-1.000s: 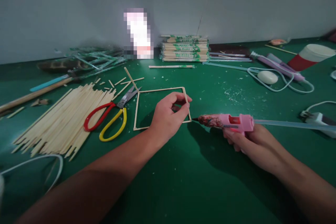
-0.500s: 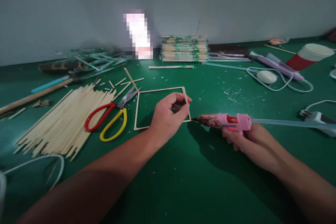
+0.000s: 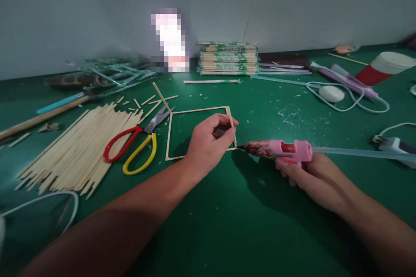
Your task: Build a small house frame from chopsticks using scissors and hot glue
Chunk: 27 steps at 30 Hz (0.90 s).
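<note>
A square frame of thin wooden sticks [image 3: 198, 110] lies on the green table, one more stick [image 3: 161, 97] standing up from its far left corner. My left hand [image 3: 206, 145] reaches across the frame, thumb and fingers pinched on a wooden stick [image 3: 231, 117] at its right side. My right hand [image 3: 302, 175] is wrapped round a pink hot glue gun [image 3: 302, 150]. The gun's dark, crusted nozzle meets the frame's near right corner. Out of its back runs a long clear glue stick [image 3: 351, 152]. Left of the frame lie scissors [image 3: 139, 164] with red and yellow handles.
Loose wooden sticks [image 3: 74, 151] are spread at the left, partly under the scissors. Wrapped chopstick packs [image 3: 229, 60] are stacked against the wall beside a blurred bright screen [image 3: 170, 39]. At right are a paper cup [image 3: 373, 71], a corded purple tool [image 3: 344, 80] and a white plug [image 3: 398, 149].
Hardly anything differs. Both hands, the stick frame and the glue gun keep their places, and the view has shifted very slightly.
</note>
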Motion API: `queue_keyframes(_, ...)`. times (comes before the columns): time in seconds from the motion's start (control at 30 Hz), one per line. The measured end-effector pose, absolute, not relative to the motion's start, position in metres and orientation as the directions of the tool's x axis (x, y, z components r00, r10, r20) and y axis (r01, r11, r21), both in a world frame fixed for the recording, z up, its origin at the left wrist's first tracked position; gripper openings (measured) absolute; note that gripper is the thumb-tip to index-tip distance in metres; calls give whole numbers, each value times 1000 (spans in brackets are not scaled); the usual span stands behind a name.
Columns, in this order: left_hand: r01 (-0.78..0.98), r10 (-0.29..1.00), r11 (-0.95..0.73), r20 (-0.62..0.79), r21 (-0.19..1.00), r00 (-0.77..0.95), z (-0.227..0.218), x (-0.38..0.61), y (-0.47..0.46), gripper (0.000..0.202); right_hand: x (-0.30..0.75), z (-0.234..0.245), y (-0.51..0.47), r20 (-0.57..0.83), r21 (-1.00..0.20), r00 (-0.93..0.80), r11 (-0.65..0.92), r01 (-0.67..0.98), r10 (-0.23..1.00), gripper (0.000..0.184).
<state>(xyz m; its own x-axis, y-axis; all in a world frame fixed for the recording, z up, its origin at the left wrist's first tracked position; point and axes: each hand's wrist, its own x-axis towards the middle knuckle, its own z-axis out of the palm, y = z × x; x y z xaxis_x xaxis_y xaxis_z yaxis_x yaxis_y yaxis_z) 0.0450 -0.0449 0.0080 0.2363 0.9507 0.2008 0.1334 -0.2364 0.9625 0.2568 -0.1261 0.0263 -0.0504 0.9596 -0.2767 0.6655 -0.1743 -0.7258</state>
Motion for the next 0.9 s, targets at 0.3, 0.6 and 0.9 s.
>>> queue_keyframes(0.3, 129, 943, -239, 198, 962, 268, 6, 44, -46, 9, 256, 32, -126, -271, -685, -52, -154, 712, 961, 36)
queue_keyframes(0.6, 130, 943, -238, 197, 962, 270, 7, 44, -45, 10, 258, 26, -128, -284, -652, -47, -156, 742, 958, 43)
queue_keyframes(0.9, 142, 944, -241, 197, 960, 265, 7, 45, -45, 10, 263, 19, -129, -293, -655, 0, -201, 728, 956, 45)
